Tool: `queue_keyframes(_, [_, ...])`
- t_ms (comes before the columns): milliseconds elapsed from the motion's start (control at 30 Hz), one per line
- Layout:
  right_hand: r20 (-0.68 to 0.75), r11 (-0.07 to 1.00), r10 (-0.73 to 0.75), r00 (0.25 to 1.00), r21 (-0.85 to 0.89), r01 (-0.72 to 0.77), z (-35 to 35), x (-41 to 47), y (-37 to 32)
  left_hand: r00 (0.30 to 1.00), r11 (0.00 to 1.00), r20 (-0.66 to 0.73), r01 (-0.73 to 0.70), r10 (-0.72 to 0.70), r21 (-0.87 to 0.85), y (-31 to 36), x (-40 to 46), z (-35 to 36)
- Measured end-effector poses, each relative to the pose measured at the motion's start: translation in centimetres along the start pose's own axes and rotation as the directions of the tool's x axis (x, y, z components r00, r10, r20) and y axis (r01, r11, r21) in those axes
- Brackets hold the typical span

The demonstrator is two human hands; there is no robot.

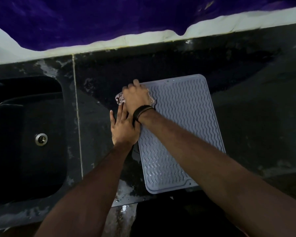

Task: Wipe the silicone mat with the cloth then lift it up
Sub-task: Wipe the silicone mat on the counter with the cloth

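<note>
A grey silicone mat with a wavy ridged pattern lies flat on the dark counter, its near edge reaching the counter's front edge. My right hand presses a crumpled pale cloth onto the mat's far left corner; the cloth sticks out on both sides of the hand. A dark band circles that wrist. My left hand lies flat with fingers spread on the mat's left edge, partly on the counter, just below the right hand.
A dark sink with a metal drain sits at the left, beyond a pale seam in the counter. A white wall strip and purple surface run along the back. The counter looks wet in patches.
</note>
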State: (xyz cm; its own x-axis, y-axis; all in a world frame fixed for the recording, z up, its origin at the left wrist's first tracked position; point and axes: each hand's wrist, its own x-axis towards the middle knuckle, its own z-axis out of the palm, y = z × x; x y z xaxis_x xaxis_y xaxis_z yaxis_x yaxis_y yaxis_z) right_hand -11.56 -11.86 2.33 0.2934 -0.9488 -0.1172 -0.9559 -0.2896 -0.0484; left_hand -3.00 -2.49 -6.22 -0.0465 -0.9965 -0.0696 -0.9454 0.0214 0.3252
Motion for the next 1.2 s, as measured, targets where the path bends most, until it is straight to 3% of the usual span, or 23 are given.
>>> queue_keyframes(100, [0.010, 0.992, -0.096, 0.995, -0.076, 0.097, 0.0, -0.6, 4.3, 1.000, 1.000, -0.008, 0.009, -0.009, 0.000, 0.1, 0.0, 0.1])
queue_keyframes(167, [0.054, 0.987, -0.071, 0.996, -0.137, 0.078, -0.1, -1.4, 8.0, 1.000, 1.000, -0.008, 0.008, -0.008, -0.014, 0.1, -0.1, 0.2])
queue_keyframes(333, [0.113, 0.978, 0.117, 0.987, -0.186, -0.094, -0.3, -3.1, 13.4, 1.000, 1.000, -0.030, -0.001, 0.001, -0.015, -0.1, -0.1, 0.6])
queue_keyframes(533, [0.068, 0.910, 0.405, 0.912, 0.069, -0.409, 1.3, -2.9, 7.2, 0.999, 1.000, -0.052, -0.010, 0.010, -0.012, -0.1, -0.2, 0.7])
queue_keyframes(733, [0.089, 0.973, 0.209, 0.974, 0.082, -0.216, 1.5, -9.1, 6.1, 1.000, 1.000, -0.026, 0.006, -0.006, -0.001, 0.1, -0.2, 0.5])
queue_keyframes(900, [0.148, 0.989, 0.123, 0.981, 0.067, -0.134, 1.5, -14.5, 5.9, 1.000, 1.000, -0.022, 0.007, -0.008, -0.014, 0.2, -0.2, 0.2])
queue_keyframes(967, [0.137, 0.982, 0.131, 0.982, 0.121, -0.148, 0.7, -13.4, 6.6, 1.000, 1.000, -0.031, -0.001, 0.001, -0.013, 0.2, -0.3, 0.2])
queue_keyframes(1100, [-0.025, 0.973, 0.151, 0.988, 0.181, -0.144, -1.0, -6.8, 6.7, 0.999, 1.000, -0.034, -0.004, 0.003, -0.005, 0.2, -0.3, 0.3])
queue_keyframes(1200, [0.059, 0.983, 0.120, 0.991, 0.133, -0.127, -0.8, -2.2, 5.8, 0.999, 1.000, -0.041, -0.007, 0.006, -0.007, 0.4, -0.3, 0.1])
